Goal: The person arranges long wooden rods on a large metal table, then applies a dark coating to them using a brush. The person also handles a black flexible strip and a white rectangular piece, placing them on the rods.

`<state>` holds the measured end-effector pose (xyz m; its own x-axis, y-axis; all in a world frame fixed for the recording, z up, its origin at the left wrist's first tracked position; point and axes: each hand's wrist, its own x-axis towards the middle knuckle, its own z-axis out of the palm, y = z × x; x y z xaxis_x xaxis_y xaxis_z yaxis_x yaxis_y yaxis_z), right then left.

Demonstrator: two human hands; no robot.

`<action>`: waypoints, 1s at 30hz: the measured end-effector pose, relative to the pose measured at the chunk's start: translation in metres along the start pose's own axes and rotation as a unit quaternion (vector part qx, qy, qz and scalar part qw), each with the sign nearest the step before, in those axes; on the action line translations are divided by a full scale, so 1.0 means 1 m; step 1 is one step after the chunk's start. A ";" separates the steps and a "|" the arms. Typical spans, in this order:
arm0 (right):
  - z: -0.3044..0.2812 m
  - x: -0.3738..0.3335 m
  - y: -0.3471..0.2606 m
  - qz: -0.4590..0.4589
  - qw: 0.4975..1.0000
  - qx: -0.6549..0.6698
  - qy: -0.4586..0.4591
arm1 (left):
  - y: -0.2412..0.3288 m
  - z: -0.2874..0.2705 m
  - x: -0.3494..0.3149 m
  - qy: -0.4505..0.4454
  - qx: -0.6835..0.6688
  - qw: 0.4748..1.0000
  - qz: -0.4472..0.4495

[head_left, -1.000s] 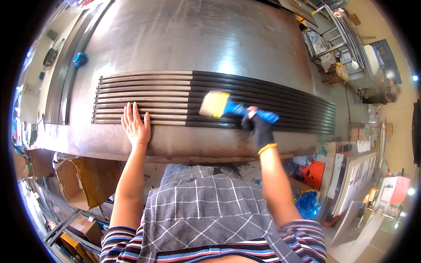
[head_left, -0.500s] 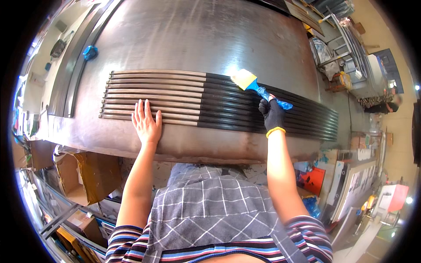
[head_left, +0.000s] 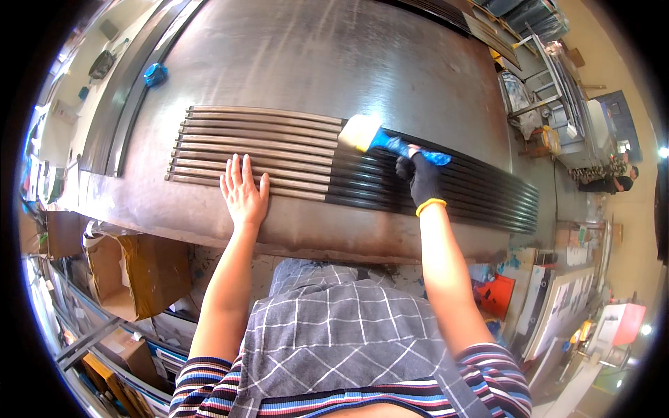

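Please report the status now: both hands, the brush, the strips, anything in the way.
Left hand bare, flat on the strips. Right hand, black glove, grips the blue-handled brush, bristles at the black painted edge. Nothing blocks the unpainted strips.

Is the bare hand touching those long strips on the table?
Touching. The head view shows the left hand lying flat, fingers spread, on the strips.

Open brown cardboard box (head_left: 129, 268) below the table's near-left edge (head_left: 139, 216)
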<state>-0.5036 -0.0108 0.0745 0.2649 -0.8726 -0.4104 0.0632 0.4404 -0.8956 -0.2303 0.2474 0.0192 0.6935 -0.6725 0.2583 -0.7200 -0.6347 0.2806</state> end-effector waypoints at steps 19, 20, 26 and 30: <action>-0.054 -0.102 0.044 0.004 0.998 0.053 0.037 | 0.003 0.002 -0.002 -0.002 0.021 1.000 0.011; -0.062 -0.089 0.042 -0.029 0.995 0.074 0.059 | 0.005 0.002 -0.001 -0.002 0.024 1.000 0.012; -0.052 -0.144 0.080 -0.069 0.991 -0.111 0.029 | 0.004 0.009 0.000 0.010 0.039 0.999 0.019; -0.092 -0.147 0.075 -0.050 0.974 0.140 0.172 | -0.007 0.013 -0.001 0.028 0.043 0.998 0.031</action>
<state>-0.6266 0.1308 0.0514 -0.0908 -0.9119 -0.4003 0.3454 0.3482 -0.8715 -0.2267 0.2472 0.0047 0.6463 -0.6906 0.3246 -0.7592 -0.6245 0.1831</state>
